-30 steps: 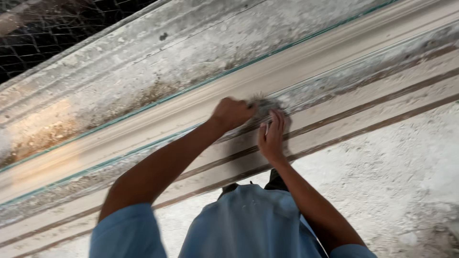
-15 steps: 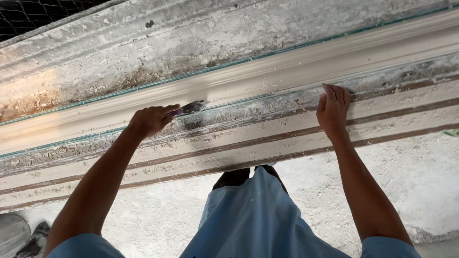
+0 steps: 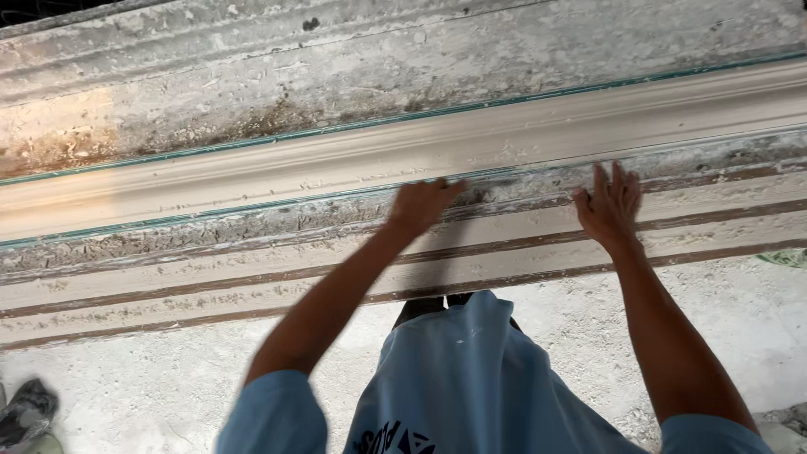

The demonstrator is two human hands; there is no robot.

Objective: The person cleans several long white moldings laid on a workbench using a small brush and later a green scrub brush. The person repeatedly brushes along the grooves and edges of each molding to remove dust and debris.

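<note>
Head view: the left hand (image 3: 420, 206), fingers curled but holding nothing discernible, and the right hand (image 3: 609, 206), spread flat and empty, press the crusted edge just below the long pale moulding (image 3: 252, 172), steadying it on the bench (image 3: 168, 290).

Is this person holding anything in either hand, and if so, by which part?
The right hand lies flat and open on the long plaster moulding, gripping nothing. The left hand is blurred at the moulding's edge; whether it holds anything cannot be told.
</note>
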